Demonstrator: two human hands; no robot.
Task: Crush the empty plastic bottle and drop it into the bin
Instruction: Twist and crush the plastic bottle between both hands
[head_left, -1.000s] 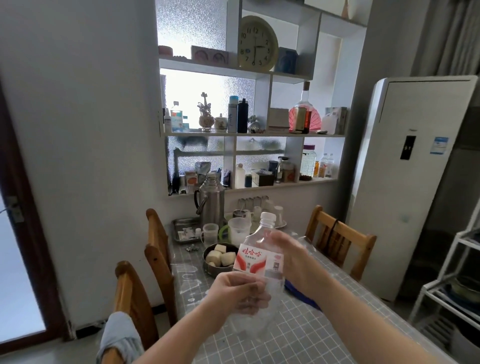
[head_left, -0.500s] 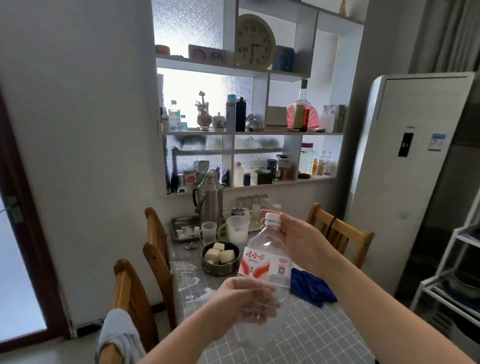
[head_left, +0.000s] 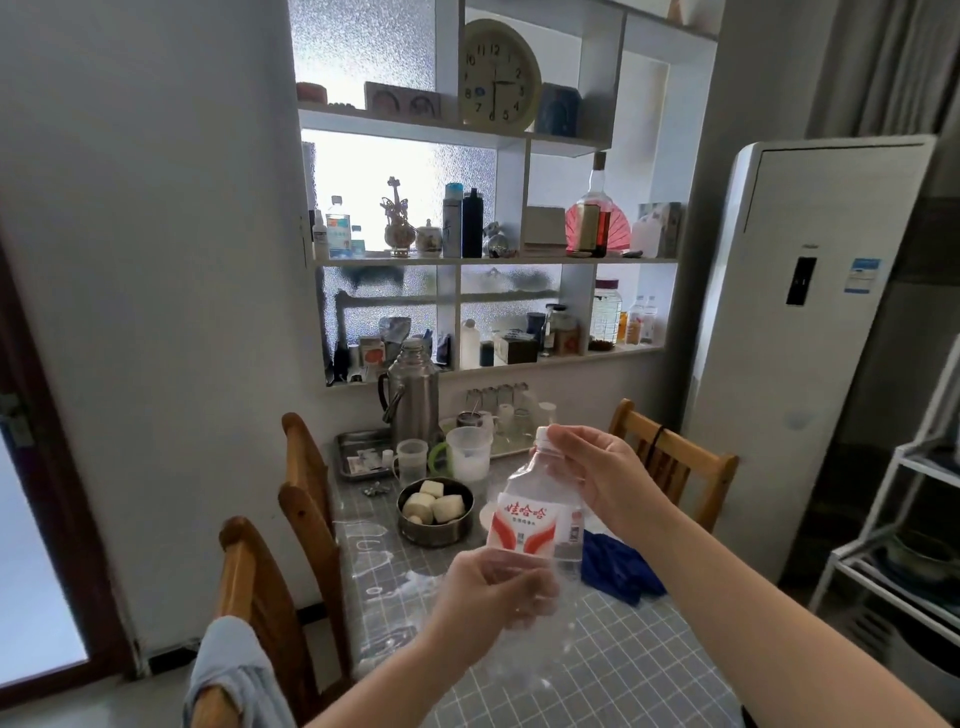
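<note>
I hold a clear plastic bottle (head_left: 535, 522) with a red and white label upright in front of me, above the tiled table (head_left: 597, 654). My left hand (head_left: 488, 597) wraps the bottle's lower part from the left. My right hand (head_left: 597, 478) grips its neck, with the fingers over the white cap. The bottle looks empty and its lower body is partly hidden by my left fingers. No bin shows in this view.
On the table stand a metal bowl (head_left: 435, 525) of white pieces, a measuring jug (head_left: 467, 452), a steel thermos (head_left: 413, 395) and a blue cloth (head_left: 618, 571). Wooden chairs (head_left: 306, 499) line the left side, one (head_left: 670, 462) stands at the right. A white rack (head_left: 893, 535) is at far right.
My right hand has slid up from the bottle's label to its neck and cap. The bottle has lifted slightly and tilted a little to the right.
</note>
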